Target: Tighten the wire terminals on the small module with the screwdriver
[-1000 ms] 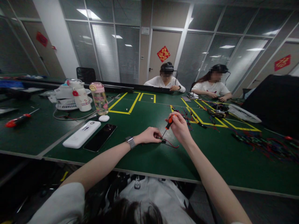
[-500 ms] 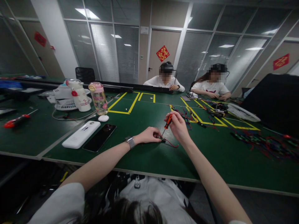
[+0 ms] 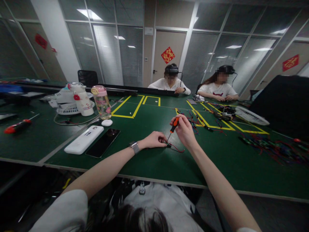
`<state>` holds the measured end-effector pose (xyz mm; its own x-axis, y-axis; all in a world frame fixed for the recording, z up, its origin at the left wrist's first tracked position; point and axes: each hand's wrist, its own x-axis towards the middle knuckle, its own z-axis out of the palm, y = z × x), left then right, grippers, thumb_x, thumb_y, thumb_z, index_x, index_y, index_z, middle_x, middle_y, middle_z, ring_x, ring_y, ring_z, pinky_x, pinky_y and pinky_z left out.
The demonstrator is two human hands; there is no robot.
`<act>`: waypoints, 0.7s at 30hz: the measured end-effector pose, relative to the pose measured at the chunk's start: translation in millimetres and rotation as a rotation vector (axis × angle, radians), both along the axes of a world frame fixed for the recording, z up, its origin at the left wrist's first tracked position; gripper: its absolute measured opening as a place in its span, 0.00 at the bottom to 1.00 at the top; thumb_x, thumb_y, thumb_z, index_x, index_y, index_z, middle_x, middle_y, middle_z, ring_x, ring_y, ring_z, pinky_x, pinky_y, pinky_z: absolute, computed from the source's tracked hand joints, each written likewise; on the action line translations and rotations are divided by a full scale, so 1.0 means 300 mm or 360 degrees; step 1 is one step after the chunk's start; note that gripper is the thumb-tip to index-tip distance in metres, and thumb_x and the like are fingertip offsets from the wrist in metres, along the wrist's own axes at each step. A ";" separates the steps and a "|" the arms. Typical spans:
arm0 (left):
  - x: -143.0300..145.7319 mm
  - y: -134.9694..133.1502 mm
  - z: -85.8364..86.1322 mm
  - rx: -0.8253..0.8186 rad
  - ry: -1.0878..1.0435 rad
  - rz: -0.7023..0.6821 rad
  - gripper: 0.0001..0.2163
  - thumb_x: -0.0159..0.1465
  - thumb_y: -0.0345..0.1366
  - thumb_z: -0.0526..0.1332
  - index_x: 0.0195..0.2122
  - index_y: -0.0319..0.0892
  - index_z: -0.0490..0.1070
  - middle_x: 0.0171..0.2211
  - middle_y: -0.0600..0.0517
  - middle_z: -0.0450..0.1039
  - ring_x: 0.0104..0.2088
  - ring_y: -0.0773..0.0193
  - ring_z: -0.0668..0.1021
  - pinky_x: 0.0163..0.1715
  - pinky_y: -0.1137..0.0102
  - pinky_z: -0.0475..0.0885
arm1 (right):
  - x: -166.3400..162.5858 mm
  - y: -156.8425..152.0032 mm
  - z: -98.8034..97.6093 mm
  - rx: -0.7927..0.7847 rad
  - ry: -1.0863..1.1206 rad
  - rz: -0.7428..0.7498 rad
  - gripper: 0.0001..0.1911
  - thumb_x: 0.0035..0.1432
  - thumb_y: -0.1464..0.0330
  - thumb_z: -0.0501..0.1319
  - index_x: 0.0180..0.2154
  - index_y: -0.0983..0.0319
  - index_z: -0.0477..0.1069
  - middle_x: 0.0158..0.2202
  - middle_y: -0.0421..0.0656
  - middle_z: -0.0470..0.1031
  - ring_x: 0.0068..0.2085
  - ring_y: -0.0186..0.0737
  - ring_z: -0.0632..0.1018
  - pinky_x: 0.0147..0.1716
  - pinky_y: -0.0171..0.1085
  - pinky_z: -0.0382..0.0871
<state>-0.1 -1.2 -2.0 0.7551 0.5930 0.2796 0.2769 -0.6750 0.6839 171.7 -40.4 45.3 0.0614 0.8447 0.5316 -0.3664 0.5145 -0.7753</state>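
Observation:
My right hand (image 3: 185,129) is closed around the orange and black handle of a screwdriver (image 3: 174,125), whose thin shaft slants down to the left. Its tip meets a small dark electronic part with wires (image 3: 169,145) lying on the green tabletop. The fingers of my left hand (image 3: 155,140) pinch that part at its left side and partly hide it. From the part a red and black wire trails off to the right. What exactly the tip touches is too small to make out.
Left of my hands lie a black phone (image 3: 103,143), a white power bank (image 3: 84,140) and a white earbud case (image 3: 107,122). Two bottles stand behind them. A wire bundle (image 3: 270,148) and a white basket (image 3: 251,116) are at right. Two people sit across the table (image 3: 145,167).
The screwdriver handle and my right hand have shifted very slightly. My left hand stays on the small wired part.

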 end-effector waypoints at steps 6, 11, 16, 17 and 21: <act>0.001 -0.001 0.003 -0.0020 0.0004 0.0019 0.09 0.56 0.36 0.68 0.36 0.36 0.79 0.30 0.52 0.74 0.29 0.69 0.72 0.31 0.75 0.66 | 0.011 0.007 0.000 -0.0016 -0.0015 -0.0055 0.10 0.52 0.58 0.69 0.35 0.54 0.76 0.33 0.37 0.72 0.34 0.34 0.73 0.44 0.38 0.72; 0.000 0.000 0.000 -0.0039 -0.0006 0.0014 0.10 0.56 0.37 0.68 0.36 0.37 0.79 0.31 0.51 0.74 0.29 0.69 0.72 0.31 0.75 0.66 | 0.012 -0.003 0.008 -0.0014 -0.0077 0.0042 0.12 0.57 0.57 0.65 0.41 0.53 0.74 0.34 0.38 0.75 0.36 0.36 0.75 0.42 0.38 0.71; -0.001 0.007 -0.002 -0.0030 0.0009 -0.0014 0.10 0.56 0.37 0.68 0.37 0.36 0.79 0.30 0.51 0.74 0.30 0.68 0.72 0.31 0.75 0.66 | -0.003 -0.003 0.002 -0.0023 -0.0030 0.0039 0.10 0.57 0.56 0.64 0.38 0.53 0.73 0.34 0.38 0.74 0.35 0.36 0.74 0.42 0.38 0.72; -0.002 0.008 -0.002 -0.0025 0.0025 -0.0019 0.10 0.56 0.37 0.68 0.37 0.36 0.79 0.31 0.51 0.74 0.30 0.68 0.72 0.31 0.75 0.67 | -0.004 -0.002 0.000 -0.0021 -0.0033 0.0011 0.10 0.56 0.56 0.65 0.38 0.53 0.73 0.34 0.38 0.74 0.36 0.36 0.74 0.43 0.39 0.72; -0.004 0.011 0.001 0.0005 0.0075 -0.0032 0.10 0.56 0.34 0.67 0.38 0.37 0.78 0.31 0.52 0.74 0.30 0.68 0.72 0.31 0.75 0.67 | 0.004 0.001 0.000 -0.0011 -0.0057 -0.0047 0.11 0.53 0.56 0.68 0.36 0.53 0.73 0.35 0.37 0.72 0.36 0.36 0.73 0.46 0.40 0.72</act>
<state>-1.3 2.1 -1.6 0.7792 0.5768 0.2453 0.2953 -0.6830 0.6681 172.8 -40.1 45.2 0.0671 0.8466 0.5280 -0.3231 0.5191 -0.7913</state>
